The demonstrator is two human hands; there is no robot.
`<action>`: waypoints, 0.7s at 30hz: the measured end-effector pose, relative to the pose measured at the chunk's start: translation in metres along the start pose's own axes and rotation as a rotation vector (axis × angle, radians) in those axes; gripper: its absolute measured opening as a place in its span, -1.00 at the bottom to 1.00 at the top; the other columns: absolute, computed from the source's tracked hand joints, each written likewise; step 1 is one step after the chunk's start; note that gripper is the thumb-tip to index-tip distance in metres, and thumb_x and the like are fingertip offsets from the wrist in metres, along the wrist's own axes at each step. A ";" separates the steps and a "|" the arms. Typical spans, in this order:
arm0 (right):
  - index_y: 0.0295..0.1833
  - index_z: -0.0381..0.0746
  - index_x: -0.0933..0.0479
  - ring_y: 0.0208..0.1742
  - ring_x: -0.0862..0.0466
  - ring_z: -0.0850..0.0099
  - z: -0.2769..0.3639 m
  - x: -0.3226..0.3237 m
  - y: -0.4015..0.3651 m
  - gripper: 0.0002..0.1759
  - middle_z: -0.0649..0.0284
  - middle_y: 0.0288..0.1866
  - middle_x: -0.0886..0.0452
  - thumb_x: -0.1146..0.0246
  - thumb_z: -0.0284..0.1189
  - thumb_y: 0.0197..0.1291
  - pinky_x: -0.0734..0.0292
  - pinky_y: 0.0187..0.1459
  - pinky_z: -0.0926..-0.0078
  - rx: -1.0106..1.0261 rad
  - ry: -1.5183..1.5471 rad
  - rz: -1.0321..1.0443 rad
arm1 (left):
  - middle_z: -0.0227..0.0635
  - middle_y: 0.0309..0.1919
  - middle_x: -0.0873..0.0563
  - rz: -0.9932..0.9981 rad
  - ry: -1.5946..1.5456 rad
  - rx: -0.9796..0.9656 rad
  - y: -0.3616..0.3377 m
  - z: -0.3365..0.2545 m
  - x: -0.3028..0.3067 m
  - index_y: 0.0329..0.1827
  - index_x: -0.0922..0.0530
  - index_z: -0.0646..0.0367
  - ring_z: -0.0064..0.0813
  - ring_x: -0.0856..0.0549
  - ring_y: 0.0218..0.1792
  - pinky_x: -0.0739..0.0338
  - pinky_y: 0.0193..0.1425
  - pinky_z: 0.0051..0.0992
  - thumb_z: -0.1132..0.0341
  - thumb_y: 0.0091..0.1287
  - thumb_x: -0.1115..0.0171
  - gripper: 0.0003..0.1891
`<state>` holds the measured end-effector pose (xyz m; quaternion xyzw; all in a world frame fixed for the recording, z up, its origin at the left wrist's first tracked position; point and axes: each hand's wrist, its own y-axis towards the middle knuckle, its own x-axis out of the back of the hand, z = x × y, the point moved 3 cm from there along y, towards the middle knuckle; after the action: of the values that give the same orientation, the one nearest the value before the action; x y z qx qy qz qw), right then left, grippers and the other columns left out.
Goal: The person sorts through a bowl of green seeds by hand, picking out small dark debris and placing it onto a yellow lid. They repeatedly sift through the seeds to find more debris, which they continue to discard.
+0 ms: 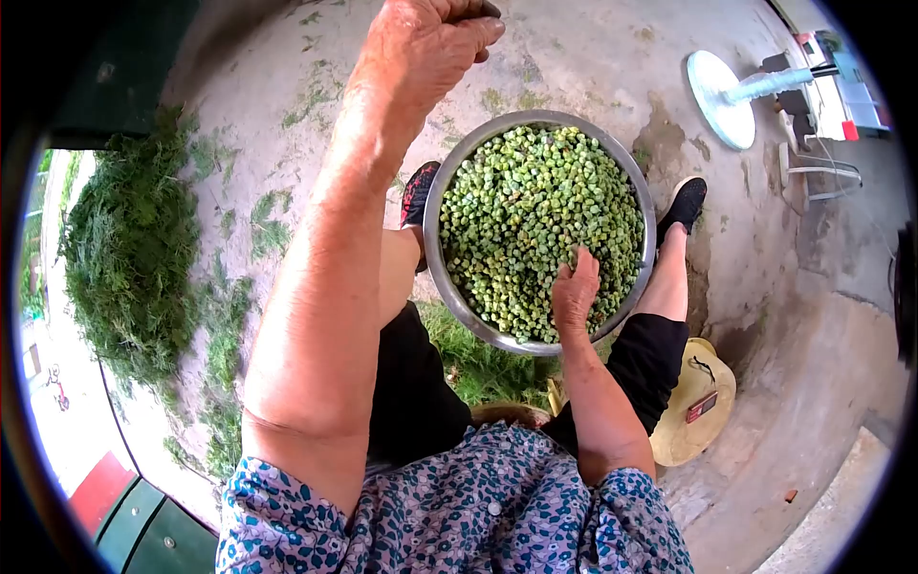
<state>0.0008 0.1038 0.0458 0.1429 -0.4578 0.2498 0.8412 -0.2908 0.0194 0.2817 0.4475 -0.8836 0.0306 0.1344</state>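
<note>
A wide round metal basin [432,239] stands between my legs, filled with small round green berries or pods [535,201], some of them yellowish. My right hand [577,290] is at the basin's near right part, over the heap and touching it. Its fingers are bent and close together; whether a berry is between them cannot be made out. Beyond the basin's far left rim, my left hand [448,31] is raised at the top edge of the view. Its fingers are curled closed, and anything inside them is hidden.
Feathery green plants [134,249] are heaped on the left, with more greenery [488,359] below the basin. A straw hat [703,411] with a small red phone-like device [701,407] lies at my right. A round white base with a pole [724,100] stands farther right.
</note>
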 end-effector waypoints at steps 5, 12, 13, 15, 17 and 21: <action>-0.35 -0.22 -0.53 -0.30 -0.52 0.03 -0.018 -0.009 -0.013 -0.92 0.07 -0.32 -0.52 -0.26 -0.48 0.00 -0.41 -0.28 0.12 -0.057 0.001 0.086 | -0.32 -0.46 -0.67 0.043 0.106 0.102 0.000 -0.012 -0.005 -0.14 -0.60 0.34 -0.59 -0.58 -0.42 -0.44 -0.31 -0.57 0.33 0.17 -0.19 -0.73; -0.26 -0.22 -0.55 -0.22 -0.55 0.04 -0.005 -0.032 -0.015 -0.77 0.06 -0.25 -0.53 -0.29 -0.31 0.00 -0.44 -0.29 0.12 -0.204 -0.214 0.172 | -0.30 -0.45 -0.68 0.117 0.045 0.018 0.003 -0.006 -0.014 -0.14 -0.60 0.31 -0.56 -0.59 -0.41 -0.47 -0.28 -0.56 0.30 0.18 -0.18 -0.72; -0.26 -0.22 -0.54 -0.22 -0.55 0.05 -0.005 -0.032 -0.015 -0.77 0.06 -0.24 -0.53 -0.28 -0.32 0.00 -0.43 -0.29 0.12 -0.227 -0.206 0.172 | -0.29 -0.45 -0.68 0.134 0.052 0.020 -0.001 -0.014 -0.013 -0.14 -0.61 0.30 -0.55 -0.60 -0.41 -0.47 -0.27 -0.56 0.29 0.18 -0.18 -0.72; -0.22 -0.21 -0.54 -0.24 -0.55 0.07 -0.002 -0.029 -0.015 -0.77 0.09 -0.21 -0.53 -0.28 -0.36 0.00 -0.43 -0.29 0.13 -0.209 -0.199 0.162 | -0.28 -0.44 -0.69 0.153 0.093 0.042 -0.002 -0.019 -0.014 -0.15 -0.61 0.28 -0.54 -0.61 -0.40 -0.48 -0.26 -0.54 0.28 0.18 -0.18 -0.72; -0.20 -0.19 -0.54 -0.24 -0.55 0.08 0.003 -0.026 -0.015 -0.78 0.10 -0.21 -0.52 -0.27 -0.39 -0.01 -0.43 -0.29 0.15 -0.156 -0.171 0.117 | -0.26 -0.43 -0.69 0.155 0.162 0.087 -0.001 -0.020 -0.017 -0.14 -0.61 0.25 -0.52 -0.62 -0.39 -0.48 -0.26 -0.52 0.26 0.18 -0.18 -0.72; -0.18 -0.14 -0.54 -0.26 -0.55 0.10 -0.001 -0.028 -0.015 -0.79 0.13 -0.26 -0.50 -0.26 -0.43 -0.01 -0.43 -0.31 0.19 -0.073 -0.187 0.123 | -0.18 -0.42 -0.69 0.177 0.243 0.071 -0.002 -0.021 -0.017 -0.17 -0.62 0.23 -0.37 -0.66 -0.36 -0.50 -0.24 -0.43 0.24 0.17 -0.16 -0.72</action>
<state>-0.0028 0.0833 0.0216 0.1064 -0.5510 0.2698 0.7825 -0.2750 0.0357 0.2975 0.3654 -0.8952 0.1273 0.2212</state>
